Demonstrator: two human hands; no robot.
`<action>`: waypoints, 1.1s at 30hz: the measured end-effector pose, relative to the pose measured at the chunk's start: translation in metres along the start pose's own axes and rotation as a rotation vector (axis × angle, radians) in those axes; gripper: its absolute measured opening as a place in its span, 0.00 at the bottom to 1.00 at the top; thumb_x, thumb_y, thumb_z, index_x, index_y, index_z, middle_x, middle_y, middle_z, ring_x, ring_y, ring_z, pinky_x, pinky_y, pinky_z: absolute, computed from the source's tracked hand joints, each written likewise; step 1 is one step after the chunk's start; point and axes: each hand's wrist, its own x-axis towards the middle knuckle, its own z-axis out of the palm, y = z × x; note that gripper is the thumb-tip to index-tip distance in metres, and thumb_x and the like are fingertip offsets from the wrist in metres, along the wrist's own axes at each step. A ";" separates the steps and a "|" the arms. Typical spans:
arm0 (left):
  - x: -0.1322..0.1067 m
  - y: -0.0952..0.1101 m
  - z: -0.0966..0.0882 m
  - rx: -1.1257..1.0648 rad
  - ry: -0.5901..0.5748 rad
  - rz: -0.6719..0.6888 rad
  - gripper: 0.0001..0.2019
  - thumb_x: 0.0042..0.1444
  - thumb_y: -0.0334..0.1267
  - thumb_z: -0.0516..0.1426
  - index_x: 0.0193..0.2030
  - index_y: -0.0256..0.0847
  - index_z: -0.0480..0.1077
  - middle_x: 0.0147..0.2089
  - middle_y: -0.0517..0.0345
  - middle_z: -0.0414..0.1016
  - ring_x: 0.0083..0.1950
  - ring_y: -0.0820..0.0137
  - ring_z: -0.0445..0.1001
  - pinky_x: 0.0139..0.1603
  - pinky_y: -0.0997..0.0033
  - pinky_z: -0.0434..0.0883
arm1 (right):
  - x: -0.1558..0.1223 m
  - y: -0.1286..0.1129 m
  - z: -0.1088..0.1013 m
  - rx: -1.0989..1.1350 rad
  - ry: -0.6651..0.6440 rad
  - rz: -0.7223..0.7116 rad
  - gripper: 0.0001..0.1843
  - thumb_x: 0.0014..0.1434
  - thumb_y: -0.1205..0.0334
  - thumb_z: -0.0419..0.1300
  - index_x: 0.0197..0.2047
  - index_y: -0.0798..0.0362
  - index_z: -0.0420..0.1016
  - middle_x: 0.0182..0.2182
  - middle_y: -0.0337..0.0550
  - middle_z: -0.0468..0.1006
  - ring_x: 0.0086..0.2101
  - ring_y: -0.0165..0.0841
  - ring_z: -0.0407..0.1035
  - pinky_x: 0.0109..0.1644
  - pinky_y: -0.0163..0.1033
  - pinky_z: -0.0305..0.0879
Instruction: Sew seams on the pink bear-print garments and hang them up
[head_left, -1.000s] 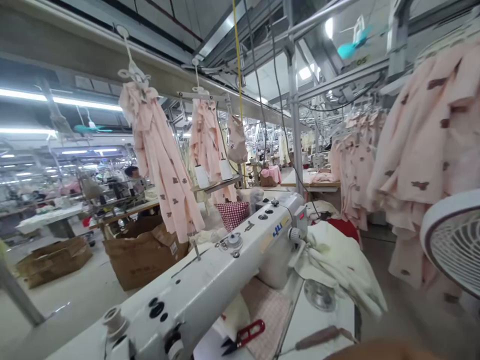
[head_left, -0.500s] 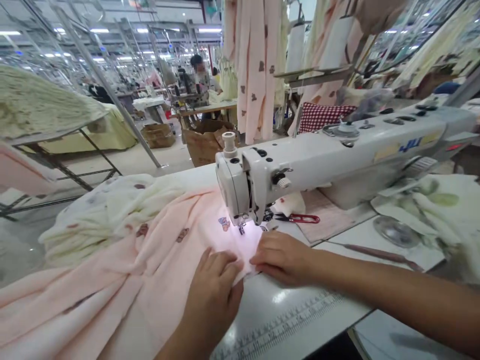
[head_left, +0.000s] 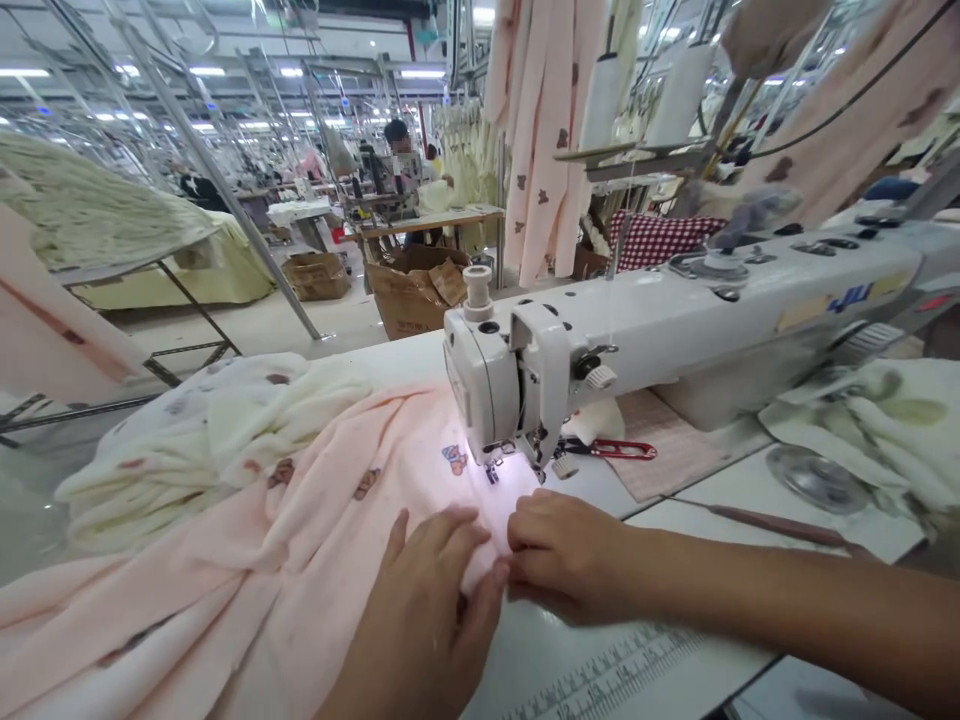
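A garment factory's sewing floor. Across the right half of the frame, a white industrial sewing machine (head_left: 660, 340) on a work table, and above it, white thread cones (head_left: 679, 85) on a stand. Along the top, pink printed garments (head_left: 547, 130) on hangers from overhead rails. Toward the upper left, a long hall of further sewing stations under rows of fluorescent ceiling lights (head_left: 202, 71), with a worker (head_left: 397, 150) at a table in the distance. At centre, a cardboard carton (head_left: 409, 300) on the floor. At far left, a rack of cream fabric (head_left: 97, 200).
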 end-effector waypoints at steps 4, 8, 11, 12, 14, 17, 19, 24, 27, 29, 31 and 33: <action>0.005 -0.002 0.006 0.121 -0.004 -0.009 0.13 0.59 0.33 0.45 0.47 0.40 0.65 0.55 0.46 0.70 0.59 0.55 0.65 0.55 0.32 0.60 | -0.001 0.000 -0.003 0.044 -0.029 0.008 0.10 0.63 0.61 0.52 0.38 0.54 0.73 0.28 0.42 0.68 0.30 0.32 0.59 0.33 0.38 0.54; 0.006 -0.005 0.020 0.219 -0.011 0.016 0.16 0.58 0.34 0.47 0.53 0.39 0.62 0.62 0.43 0.62 0.62 0.50 0.61 0.53 0.30 0.61 | -0.010 0.009 -0.011 0.121 0.034 0.039 0.12 0.64 0.60 0.50 0.46 0.55 0.71 0.34 0.46 0.73 0.35 0.33 0.64 0.38 0.39 0.59; 0.011 -0.008 0.022 0.228 -0.024 0.021 0.17 0.59 0.35 0.46 0.55 0.41 0.60 0.63 0.44 0.61 0.63 0.51 0.59 0.52 0.29 0.60 | -0.019 0.025 -0.015 0.016 0.062 0.111 0.14 0.66 0.61 0.47 0.46 0.56 0.71 0.39 0.48 0.75 0.39 0.35 0.66 0.42 0.42 0.60; 0.014 -0.009 0.022 0.224 -0.035 0.013 0.17 0.59 0.35 0.46 0.55 0.42 0.60 0.62 0.44 0.62 0.63 0.51 0.59 0.52 0.29 0.59 | -0.022 0.031 -0.016 -0.037 0.056 0.128 0.14 0.66 0.60 0.47 0.45 0.55 0.72 0.39 0.48 0.75 0.39 0.36 0.66 0.43 0.43 0.60; 0.021 -0.011 0.019 0.208 -0.054 -0.012 0.15 0.59 0.35 0.46 0.53 0.42 0.61 0.60 0.43 0.64 0.61 0.51 0.60 0.52 0.28 0.57 | -0.025 0.042 -0.017 -0.129 0.050 0.143 0.17 0.66 0.58 0.46 0.41 0.54 0.75 0.35 0.48 0.76 0.38 0.37 0.65 0.43 0.44 0.61; 0.033 -0.012 0.013 0.184 -0.051 -0.023 0.11 0.59 0.34 0.47 0.48 0.40 0.63 0.53 0.43 0.69 0.57 0.52 0.64 0.53 0.27 0.54 | -0.024 0.050 -0.020 -0.195 0.061 0.155 0.19 0.66 0.57 0.47 0.34 0.54 0.77 0.32 0.49 0.75 0.37 0.37 0.65 0.42 0.43 0.61; 0.038 -0.009 0.011 0.166 -0.030 -0.001 0.09 0.58 0.33 0.47 0.44 0.39 0.63 0.49 0.46 0.70 0.52 0.55 0.67 0.55 0.29 0.53 | -0.019 0.047 -0.022 -0.173 0.082 0.129 0.17 0.65 0.60 0.48 0.36 0.54 0.77 0.32 0.47 0.75 0.36 0.36 0.65 0.41 0.42 0.61; 0.036 0.000 0.017 0.142 0.009 0.024 0.08 0.58 0.32 0.45 0.40 0.39 0.64 0.40 0.49 0.70 0.45 0.59 0.69 0.55 0.36 0.58 | -0.006 0.024 -0.019 -0.037 0.012 0.068 0.15 0.66 0.62 0.47 0.39 0.53 0.75 0.30 0.42 0.74 0.30 0.29 0.64 0.36 0.37 0.60; 0.034 -0.008 0.022 0.122 -0.022 0.042 0.09 0.58 0.31 0.46 0.43 0.39 0.63 0.44 0.46 0.69 0.51 0.56 0.67 0.53 0.37 0.59 | -0.003 0.018 -0.012 -0.035 -0.059 0.127 0.15 0.65 0.63 0.48 0.37 0.53 0.75 0.30 0.42 0.72 0.29 0.29 0.62 0.34 0.36 0.57; 0.037 -0.018 0.023 0.098 -0.030 0.058 0.10 0.58 0.33 0.46 0.46 0.39 0.62 0.47 0.45 0.69 0.55 0.55 0.65 0.54 0.38 0.59 | -0.001 0.020 -0.009 -0.083 -0.080 0.160 0.13 0.65 0.61 0.49 0.38 0.53 0.75 0.33 0.44 0.72 0.30 0.30 0.62 0.36 0.37 0.57; 0.042 -0.029 0.023 0.084 -0.005 0.078 0.10 0.59 0.35 0.47 0.47 0.39 0.60 0.48 0.44 0.69 0.57 0.54 0.64 0.54 0.39 0.59 | 0.002 0.025 -0.008 -0.122 -0.108 0.169 0.11 0.64 0.60 0.51 0.38 0.52 0.74 0.35 0.44 0.72 0.31 0.31 0.62 0.37 0.38 0.57; 0.047 -0.034 0.022 0.079 0.016 0.098 0.11 0.59 0.36 0.47 0.48 0.38 0.59 0.48 0.44 0.70 0.57 0.55 0.64 0.55 0.40 0.58 | 0.005 0.027 -0.009 -0.120 -0.150 0.186 0.11 0.64 0.59 0.52 0.37 0.52 0.74 0.35 0.44 0.71 0.32 0.32 0.62 0.36 0.37 0.56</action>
